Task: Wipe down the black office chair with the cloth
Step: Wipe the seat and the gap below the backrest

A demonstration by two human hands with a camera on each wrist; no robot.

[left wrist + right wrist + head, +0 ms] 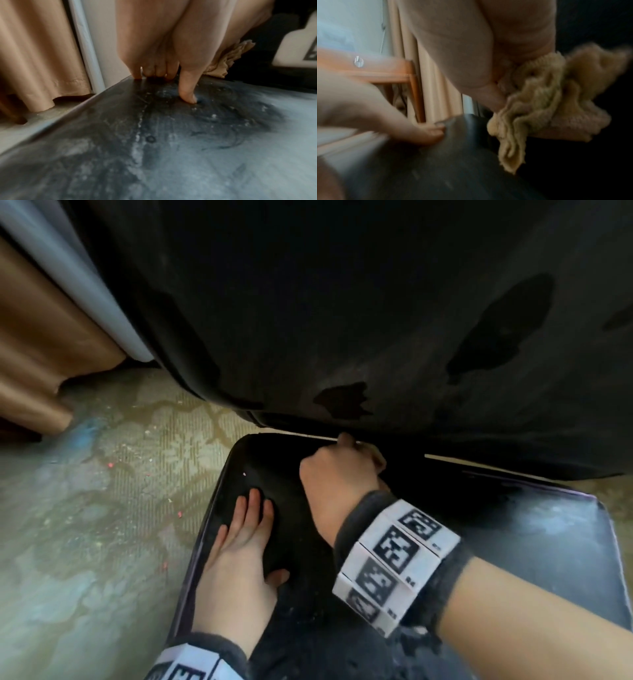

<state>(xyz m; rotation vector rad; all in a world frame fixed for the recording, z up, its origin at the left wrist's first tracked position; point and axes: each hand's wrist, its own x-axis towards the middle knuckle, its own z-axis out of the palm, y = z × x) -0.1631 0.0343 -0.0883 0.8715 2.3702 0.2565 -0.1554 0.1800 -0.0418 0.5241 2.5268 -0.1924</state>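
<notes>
Wiping: my right hand [337, 470] clutches the tan cloth [539, 102] bunched at the crease where seat [565, 529] meets backrest [342, 302].
Left hand [239, 546]: flat, fingers straight, pressing the seat's left side; holds nothing.
Progress: I judge it partway; pale dusty film covers much of the seat, and dark patches mark the backrest, damp or worn I can't tell.
Left to do: seat top, crease; rest of chair out of sight.
Room: patterned carpet [102, 491] with specks, tan curtain [41, 337] at left.
</notes>
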